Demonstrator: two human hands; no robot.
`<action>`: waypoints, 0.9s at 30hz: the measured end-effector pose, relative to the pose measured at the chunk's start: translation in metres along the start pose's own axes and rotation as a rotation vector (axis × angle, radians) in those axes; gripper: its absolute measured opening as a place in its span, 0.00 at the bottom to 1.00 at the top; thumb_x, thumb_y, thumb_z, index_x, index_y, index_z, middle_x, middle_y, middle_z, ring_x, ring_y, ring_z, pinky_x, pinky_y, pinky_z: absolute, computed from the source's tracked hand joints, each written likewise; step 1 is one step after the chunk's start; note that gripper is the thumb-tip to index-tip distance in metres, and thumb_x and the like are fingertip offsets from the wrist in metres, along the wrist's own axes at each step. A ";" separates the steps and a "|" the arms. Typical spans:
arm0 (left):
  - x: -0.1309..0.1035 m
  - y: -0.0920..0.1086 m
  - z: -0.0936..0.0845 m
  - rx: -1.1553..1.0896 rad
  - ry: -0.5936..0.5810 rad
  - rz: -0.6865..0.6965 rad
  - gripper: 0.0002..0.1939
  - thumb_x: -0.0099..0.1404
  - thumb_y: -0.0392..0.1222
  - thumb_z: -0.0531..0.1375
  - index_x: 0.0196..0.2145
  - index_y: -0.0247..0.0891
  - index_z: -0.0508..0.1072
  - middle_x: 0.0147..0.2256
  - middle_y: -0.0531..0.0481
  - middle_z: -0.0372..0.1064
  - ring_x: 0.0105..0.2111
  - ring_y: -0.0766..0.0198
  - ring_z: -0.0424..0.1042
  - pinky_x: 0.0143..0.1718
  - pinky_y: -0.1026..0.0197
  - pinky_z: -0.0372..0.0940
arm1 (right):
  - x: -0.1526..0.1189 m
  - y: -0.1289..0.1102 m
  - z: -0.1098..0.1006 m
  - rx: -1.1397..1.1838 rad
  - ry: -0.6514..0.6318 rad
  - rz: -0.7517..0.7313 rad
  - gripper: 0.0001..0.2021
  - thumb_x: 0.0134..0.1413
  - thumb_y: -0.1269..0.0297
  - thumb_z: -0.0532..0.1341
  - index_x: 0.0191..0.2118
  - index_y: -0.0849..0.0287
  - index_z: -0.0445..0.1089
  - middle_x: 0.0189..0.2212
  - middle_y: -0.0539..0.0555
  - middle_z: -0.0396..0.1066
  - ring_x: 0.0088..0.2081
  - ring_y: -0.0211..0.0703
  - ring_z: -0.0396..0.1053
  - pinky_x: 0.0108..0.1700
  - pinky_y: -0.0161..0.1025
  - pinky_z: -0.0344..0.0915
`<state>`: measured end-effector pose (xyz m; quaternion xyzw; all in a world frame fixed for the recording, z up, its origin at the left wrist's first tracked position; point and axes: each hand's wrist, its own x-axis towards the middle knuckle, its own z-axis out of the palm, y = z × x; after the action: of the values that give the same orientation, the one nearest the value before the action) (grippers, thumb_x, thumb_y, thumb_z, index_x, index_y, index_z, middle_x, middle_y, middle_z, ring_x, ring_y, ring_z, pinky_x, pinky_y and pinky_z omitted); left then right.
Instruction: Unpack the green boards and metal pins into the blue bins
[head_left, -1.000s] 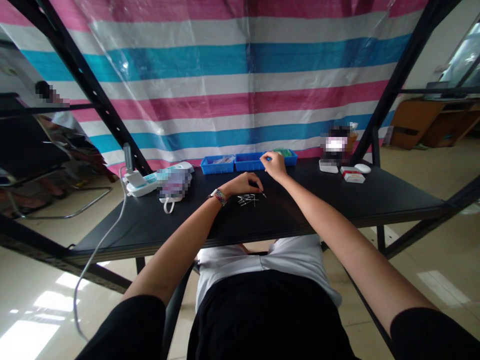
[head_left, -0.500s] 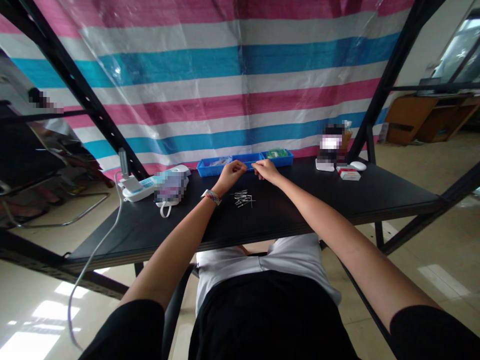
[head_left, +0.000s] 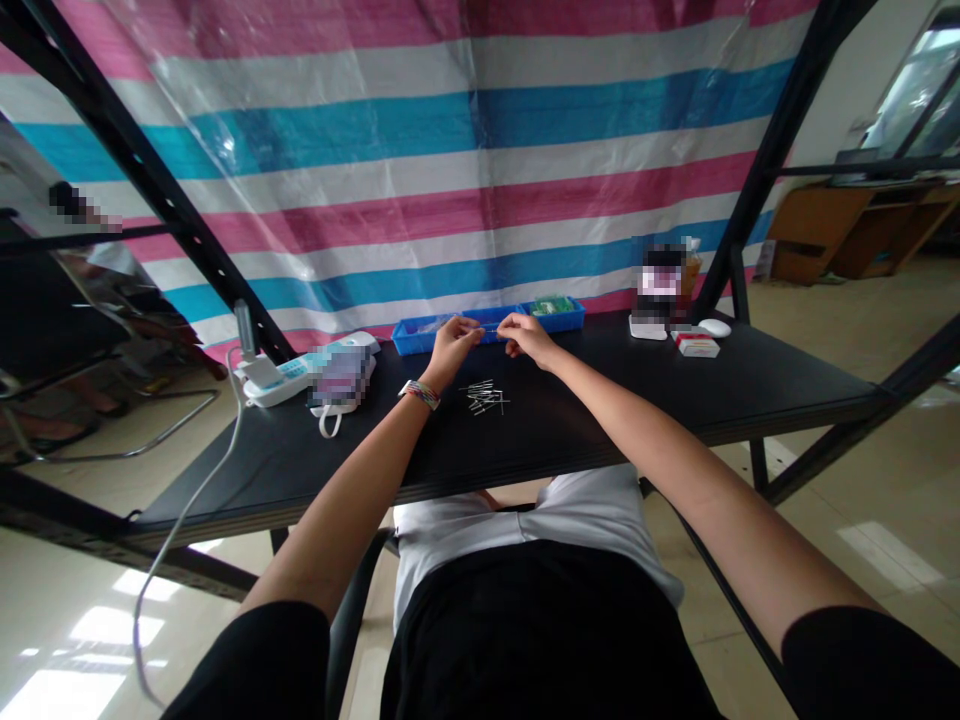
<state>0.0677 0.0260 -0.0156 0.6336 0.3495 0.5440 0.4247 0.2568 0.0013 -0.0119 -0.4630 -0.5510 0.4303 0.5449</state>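
My left hand (head_left: 459,342) and my right hand (head_left: 525,338) face each other in front of the blue divided tray (head_left: 420,342). Both have their fingers pinched. A thin, pale, stick-like piece (head_left: 491,331) spans the short gap between the fingertips, one end at each hand; its exact kind is too small to tell. Several thin, shiny pieces (head_left: 486,398) lie in a loose pile on the black table, nearer to me than the hands. The tray holds clear material in its left part and green items (head_left: 551,306) in its right part.
On the left of the table (head_left: 285,470) are a white power strip (head_left: 289,380) with a cable and a pouch (head_left: 341,375). At right stand a blurred device, a bottle, a small red-and-white box (head_left: 696,345) and a white mouse (head_left: 715,328). A person sits far left.
Both hands have lifted and turned slightly, and the thin piece between their fingertips now shows more clearly. The pile looks unchanged.
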 end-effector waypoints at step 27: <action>-0.005 0.003 -0.002 0.013 -0.024 -0.123 0.19 0.56 0.53 0.74 0.28 0.38 0.72 0.27 0.50 0.70 0.31 0.63 0.70 0.33 0.62 0.65 | -0.002 0.003 0.001 0.050 -0.023 0.124 0.16 0.74 0.61 0.63 0.31 0.60 0.73 0.25 0.50 0.75 0.18 0.31 0.68 0.20 0.28 0.63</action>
<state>0.0649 0.0208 -0.0142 0.6202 0.3860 0.5070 0.4575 0.2556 0.0001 -0.0149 -0.4776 -0.5166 0.4821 0.5221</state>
